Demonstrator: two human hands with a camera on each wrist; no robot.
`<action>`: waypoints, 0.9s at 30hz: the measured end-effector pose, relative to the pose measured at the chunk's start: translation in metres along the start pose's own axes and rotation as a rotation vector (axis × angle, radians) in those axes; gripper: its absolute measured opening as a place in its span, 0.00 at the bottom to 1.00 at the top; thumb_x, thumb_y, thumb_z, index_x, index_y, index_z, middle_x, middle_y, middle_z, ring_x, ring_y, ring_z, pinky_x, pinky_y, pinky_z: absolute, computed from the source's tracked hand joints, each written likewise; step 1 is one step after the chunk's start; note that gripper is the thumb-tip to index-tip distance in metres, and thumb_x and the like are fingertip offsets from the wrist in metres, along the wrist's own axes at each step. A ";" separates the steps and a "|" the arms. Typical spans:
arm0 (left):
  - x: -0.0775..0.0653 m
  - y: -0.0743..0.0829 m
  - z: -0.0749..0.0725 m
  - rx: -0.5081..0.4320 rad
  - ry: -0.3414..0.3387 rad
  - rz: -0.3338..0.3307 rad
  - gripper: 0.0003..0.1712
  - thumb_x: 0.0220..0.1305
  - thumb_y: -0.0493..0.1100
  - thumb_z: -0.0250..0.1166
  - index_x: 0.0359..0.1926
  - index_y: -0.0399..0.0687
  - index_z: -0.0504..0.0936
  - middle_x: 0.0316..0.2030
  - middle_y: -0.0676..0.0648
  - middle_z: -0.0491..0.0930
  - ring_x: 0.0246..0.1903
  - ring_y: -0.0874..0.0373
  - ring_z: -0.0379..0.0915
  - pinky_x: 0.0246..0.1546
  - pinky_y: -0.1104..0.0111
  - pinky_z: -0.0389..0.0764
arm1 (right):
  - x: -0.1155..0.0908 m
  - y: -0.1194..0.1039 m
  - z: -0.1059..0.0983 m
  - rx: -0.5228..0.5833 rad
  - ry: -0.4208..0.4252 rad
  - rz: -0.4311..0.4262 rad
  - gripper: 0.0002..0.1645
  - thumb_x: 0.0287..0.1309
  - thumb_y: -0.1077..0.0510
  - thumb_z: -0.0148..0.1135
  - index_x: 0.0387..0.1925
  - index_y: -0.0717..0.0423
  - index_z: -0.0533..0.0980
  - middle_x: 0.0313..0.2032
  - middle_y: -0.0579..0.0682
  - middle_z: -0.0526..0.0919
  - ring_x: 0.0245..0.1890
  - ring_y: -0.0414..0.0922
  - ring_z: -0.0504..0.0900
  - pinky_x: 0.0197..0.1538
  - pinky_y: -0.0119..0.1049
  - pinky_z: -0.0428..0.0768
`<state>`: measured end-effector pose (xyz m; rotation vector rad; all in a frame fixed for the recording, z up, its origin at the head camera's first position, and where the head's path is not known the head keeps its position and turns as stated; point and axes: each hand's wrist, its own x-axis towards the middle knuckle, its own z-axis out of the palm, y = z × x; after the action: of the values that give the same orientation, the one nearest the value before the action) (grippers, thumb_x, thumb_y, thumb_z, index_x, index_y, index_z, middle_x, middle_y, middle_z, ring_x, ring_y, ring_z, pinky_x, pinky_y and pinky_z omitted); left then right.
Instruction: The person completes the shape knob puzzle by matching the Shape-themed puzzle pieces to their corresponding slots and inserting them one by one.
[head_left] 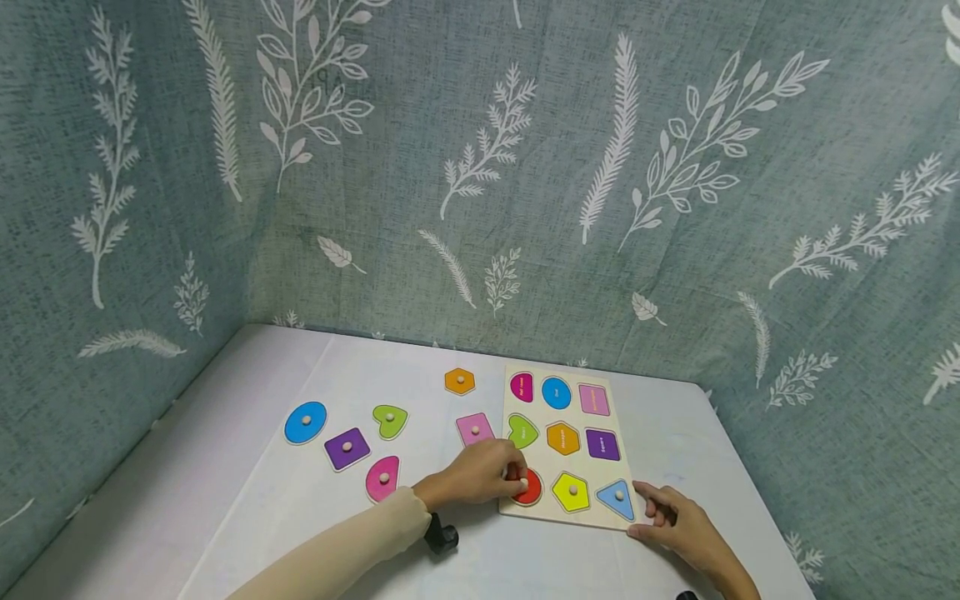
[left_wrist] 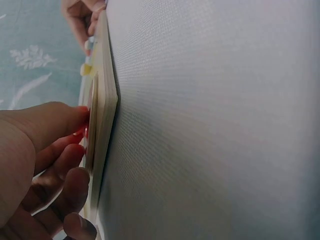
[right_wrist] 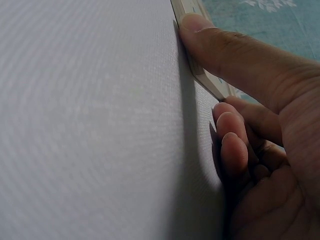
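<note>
A wooden shape puzzle board (head_left: 551,517) lies flat on the white table. My left hand (head_left: 480,472) pinches the knob of a red round puzzle piece (head_left: 532,487) at the board's near left corner. In the left wrist view that piece's rim stands slightly proud of the board; whether it sits in its recess I cannot tell. My right hand (head_left: 684,529) holds the near right corner, thumb (right_wrist: 197,42) against the near edge and index finger along the right side. A yellow pentagon (head_left: 572,492) and a light blue triangle (head_left: 617,500), both knobbed, sit in the board's near row.
Left of the board lie loose knobbed pieces: an orange hexagon (head_left: 460,382), pink rectangle (head_left: 474,428), green heart (head_left: 391,422), magenta half round (head_left: 383,478), purple square (head_left: 347,449) and blue oval (head_left: 305,422). A patterned green curtain (head_left: 480,167) stands behind the table.
</note>
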<state>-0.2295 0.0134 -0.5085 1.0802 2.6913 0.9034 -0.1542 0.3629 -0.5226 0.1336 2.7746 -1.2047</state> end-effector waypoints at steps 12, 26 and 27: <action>0.004 0.001 0.005 0.024 -0.011 0.007 0.06 0.64 0.48 0.74 0.33 0.55 0.86 0.23 0.62 0.72 0.28 0.68 0.67 0.26 0.76 0.70 | -0.001 0.003 -0.003 0.040 -0.016 -0.021 0.49 0.43 0.54 0.85 0.66 0.65 0.74 0.34 0.50 0.71 0.32 0.42 0.69 0.32 0.33 0.71; -0.006 -0.008 -0.013 -0.043 0.019 -0.041 0.08 0.63 0.51 0.75 0.36 0.56 0.86 0.27 0.63 0.75 0.31 0.68 0.70 0.33 0.74 0.75 | -0.001 0.001 0.000 0.010 -0.004 -0.011 0.50 0.42 0.53 0.86 0.66 0.64 0.75 0.34 0.49 0.71 0.33 0.42 0.69 0.33 0.32 0.70; -0.007 -0.010 -0.015 -0.040 0.026 -0.041 0.07 0.64 0.50 0.75 0.36 0.56 0.86 0.27 0.62 0.75 0.31 0.67 0.70 0.33 0.74 0.75 | -0.001 0.001 0.000 0.008 -0.002 -0.005 0.49 0.42 0.53 0.86 0.66 0.64 0.75 0.34 0.49 0.71 0.33 0.43 0.69 0.33 0.32 0.70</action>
<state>-0.2346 -0.0048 -0.5025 1.0080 2.6937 0.9664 -0.1527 0.3635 -0.5235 0.1267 2.7703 -1.2171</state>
